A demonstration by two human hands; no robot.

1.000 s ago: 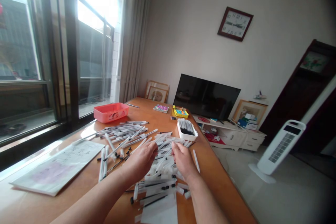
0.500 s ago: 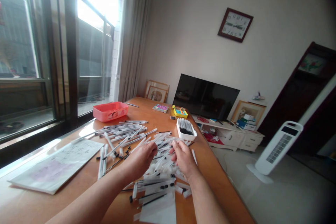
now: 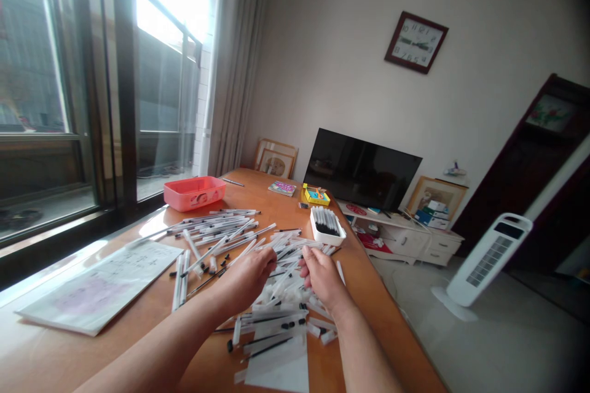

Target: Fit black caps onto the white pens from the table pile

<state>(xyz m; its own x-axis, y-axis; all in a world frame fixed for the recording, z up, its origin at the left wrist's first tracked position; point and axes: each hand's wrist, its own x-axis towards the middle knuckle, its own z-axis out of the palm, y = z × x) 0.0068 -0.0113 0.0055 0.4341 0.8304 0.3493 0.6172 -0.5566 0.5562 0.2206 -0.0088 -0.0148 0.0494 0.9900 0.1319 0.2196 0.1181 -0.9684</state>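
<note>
My left hand (image 3: 251,275) hovers over the pile with its fingers curled closed. Whatever it may hold is hidden behind the fingers. Just to the right, my right hand (image 3: 321,273) has thumb and forefinger pinched together; a thing between them is too small to make out. Below and between the hands lies a heap of translucent pen parts (image 3: 288,282), with small black plugs and pen caps mixed in. Dark pen refills (image 3: 267,350) rest on a white sheet (image 3: 286,371) near me. Many assembled-looking clear pens (image 3: 216,227) are spread beyond my left hand.
A white box (image 3: 329,238) of upright pens stands beyond my right hand. A pink plastic basket (image 3: 196,193) sits at the left table edge, near a notebook (image 3: 99,285). Farther back are a yellow box (image 3: 317,195) and a booklet (image 3: 282,188). The wooden table's (image 3: 387,344) right edge is close.
Both hands stay nearly in place, with only slight finger movement at the right hand. The view has shifted a little. The things on the table look unchanged.
</note>
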